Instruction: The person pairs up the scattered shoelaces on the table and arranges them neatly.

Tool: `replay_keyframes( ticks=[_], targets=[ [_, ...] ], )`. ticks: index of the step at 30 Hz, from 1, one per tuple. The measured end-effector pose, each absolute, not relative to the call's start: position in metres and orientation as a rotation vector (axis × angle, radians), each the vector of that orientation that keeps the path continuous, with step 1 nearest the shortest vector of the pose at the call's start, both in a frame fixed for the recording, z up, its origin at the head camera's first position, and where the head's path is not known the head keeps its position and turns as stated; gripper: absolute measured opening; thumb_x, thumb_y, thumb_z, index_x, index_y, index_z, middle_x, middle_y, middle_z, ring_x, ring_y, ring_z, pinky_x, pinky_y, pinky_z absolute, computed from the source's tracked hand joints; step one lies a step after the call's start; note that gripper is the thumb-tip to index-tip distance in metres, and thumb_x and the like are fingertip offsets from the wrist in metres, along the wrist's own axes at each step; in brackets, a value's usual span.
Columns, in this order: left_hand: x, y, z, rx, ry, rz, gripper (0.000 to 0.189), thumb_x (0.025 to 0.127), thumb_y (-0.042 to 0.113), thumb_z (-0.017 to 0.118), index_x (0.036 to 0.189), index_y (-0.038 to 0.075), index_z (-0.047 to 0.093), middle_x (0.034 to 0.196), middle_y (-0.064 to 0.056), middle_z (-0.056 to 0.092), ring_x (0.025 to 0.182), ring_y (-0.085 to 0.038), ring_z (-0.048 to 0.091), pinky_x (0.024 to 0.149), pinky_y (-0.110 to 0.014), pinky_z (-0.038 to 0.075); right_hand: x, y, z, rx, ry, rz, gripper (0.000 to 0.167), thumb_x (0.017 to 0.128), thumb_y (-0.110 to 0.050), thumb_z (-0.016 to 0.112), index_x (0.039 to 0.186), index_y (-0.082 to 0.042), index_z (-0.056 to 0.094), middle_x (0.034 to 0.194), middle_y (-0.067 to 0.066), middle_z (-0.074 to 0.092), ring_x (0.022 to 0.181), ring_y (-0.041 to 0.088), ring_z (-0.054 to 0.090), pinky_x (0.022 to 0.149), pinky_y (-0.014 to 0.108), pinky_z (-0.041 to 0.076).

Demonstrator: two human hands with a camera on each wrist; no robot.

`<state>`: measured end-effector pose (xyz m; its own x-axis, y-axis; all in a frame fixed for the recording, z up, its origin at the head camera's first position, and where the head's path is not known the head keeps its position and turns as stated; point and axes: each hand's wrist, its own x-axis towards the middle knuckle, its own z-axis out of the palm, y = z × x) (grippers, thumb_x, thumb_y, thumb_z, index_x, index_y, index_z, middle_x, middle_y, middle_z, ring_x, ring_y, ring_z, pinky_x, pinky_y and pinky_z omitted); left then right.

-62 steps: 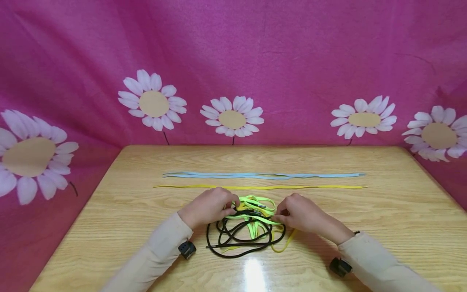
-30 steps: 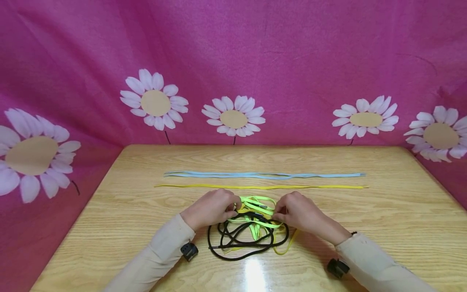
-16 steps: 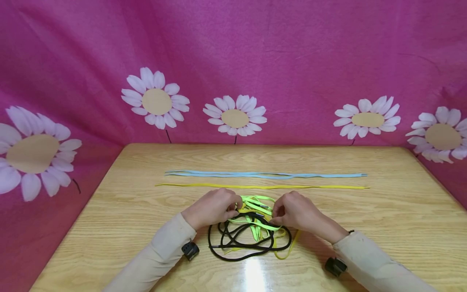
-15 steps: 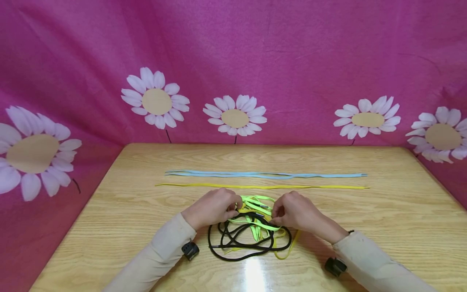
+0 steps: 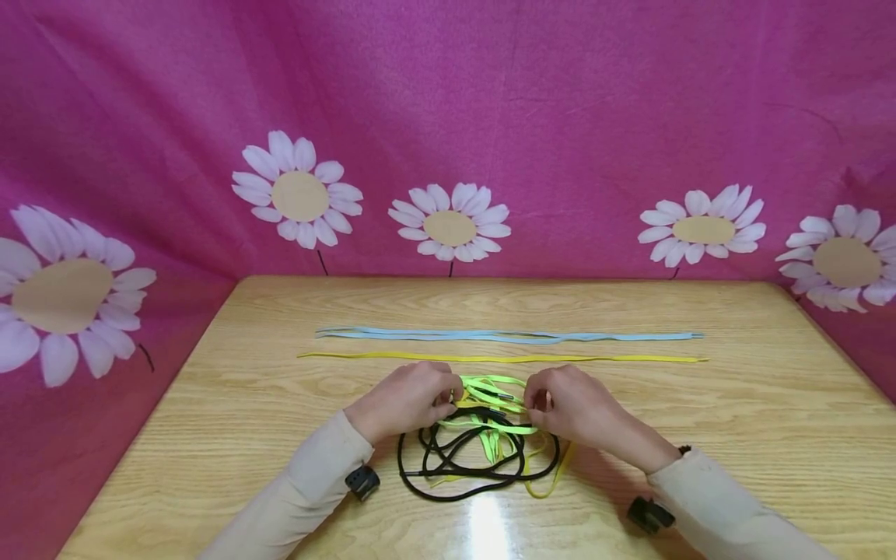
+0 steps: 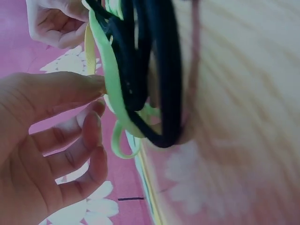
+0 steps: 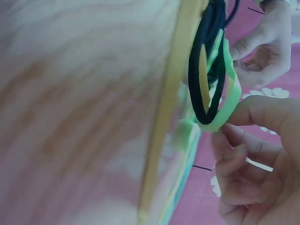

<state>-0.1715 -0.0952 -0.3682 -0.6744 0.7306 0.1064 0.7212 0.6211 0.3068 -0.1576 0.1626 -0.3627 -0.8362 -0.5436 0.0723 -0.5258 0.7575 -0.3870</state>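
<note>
A tangled pile of shoelaces lies on the table between my hands: a black round shoelace (image 5: 462,470) in wide loops, a neon green shoelace (image 5: 490,385) and a yellow one (image 5: 542,494) partly beneath. At the pile's left side, my left hand (image 5: 409,400) pinches a lace between thumb and forefinger; the left wrist view has the tips at the green shoelace's (image 6: 110,70) edge, close to a yellow strand (image 6: 90,49). My right hand (image 5: 574,404) pinches a loop of the green shoelace (image 7: 232,101) at the pile's right side. The other right fingers curl loosely.
Beyond the pile, a straight yellow shoelace (image 5: 504,359) lies across the wooden table (image 5: 245,389). Behind it, light blue shoelaces (image 5: 455,335) are stretched out parallel. A pink cloth (image 5: 560,117) with daisies hangs along the table's back and sides.
My right hand shifted slightly left, then back right, keeping close to the pile. The black loop now reaches farther right, and the yellow strand beneath sits lower. My left hand stayed nearly still.
</note>
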Motion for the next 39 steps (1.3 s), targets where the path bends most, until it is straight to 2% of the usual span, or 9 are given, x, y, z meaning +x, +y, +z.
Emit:
replay_keyframes(
  ticks=[9, 17, 20, 30, 39],
  targets=[
    [-0.166, -0.093, -0.355, 1.296, 2.849, 0.502, 0.008, 0.086, 0.007, 0.067, 0.085, 0.014, 0.063, 0.087, 0.001, 0.058, 0.071, -0.009, 0.048, 0.058, -0.021, 0.043, -0.150, 0.166, -0.346, -0.883, 2.962, -0.671, 0.019, 0.076, -0.010, 0.071, 0.070, -0.023, 0.058, 0.067, -0.015, 0.059, 0.051, 0.002, 0.040, 0.047, 0.024, 0.035],
    [-0.156, -0.092, -0.337, 1.339, 2.800, 0.556, 0.015, 0.084, 0.004, 0.063, 0.081, 0.014, 0.053, 0.071, 0.001, 0.056, 0.059, -0.006, 0.037, 0.054, -0.020, 0.034, -0.140, 0.170, -0.327, -0.965, 2.984, -0.783, 0.022, 0.072, -0.006, 0.070, 0.069, -0.022, 0.056, 0.055, -0.014, 0.049, 0.048, -0.001, 0.040, 0.044, 0.021, 0.032],
    [-0.153, -0.093, -0.331, 1.373, 2.803, 0.580, 0.018, 0.084, 0.002, 0.063, 0.079, 0.015, 0.050, 0.068, 0.000, 0.054, 0.059, -0.006, 0.036, 0.054, -0.020, 0.033, -0.139, 0.174, -0.322, -0.964, 3.030, -0.788, 0.024, 0.070, -0.004, 0.071, 0.071, -0.023, 0.056, 0.057, -0.016, 0.047, 0.050, -0.001, 0.041, 0.044, 0.022, 0.033],
    [-0.152, -0.115, -0.320, 1.325, 2.897, 0.584, 0.017, 0.085, 0.001, 0.063, 0.081, 0.014, 0.053, 0.072, 0.007, 0.052, 0.064, -0.008, 0.042, 0.058, -0.022, 0.037, -0.142, 0.202, -0.313, -0.893, 3.101, -0.762, 0.020, 0.071, 0.000, 0.070, 0.079, -0.018, 0.069, 0.066, -0.016, 0.057, 0.054, 0.001, 0.043, 0.050, 0.024, 0.036],
    [-0.145, -0.130, -0.314, 1.346, 2.905, 0.603, 0.013, 0.086, 0.002, 0.068, 0.091, 0.011, 0.062, 0.085, 0.004, 0.064, 0.074, -0.008, 0.057, 0.065, -0.023, 0.048, -0.142, 0.228, -0.307, -0.926, 3.071, -0.754, 0.013, 0.078, -0.002, 0.074, 0.085, -0.013, 0.075, 0.076, -0.011, 0.067, 0.055, -0.004, 0.048, 0.050, 0.023, 0.040]
  ],
)
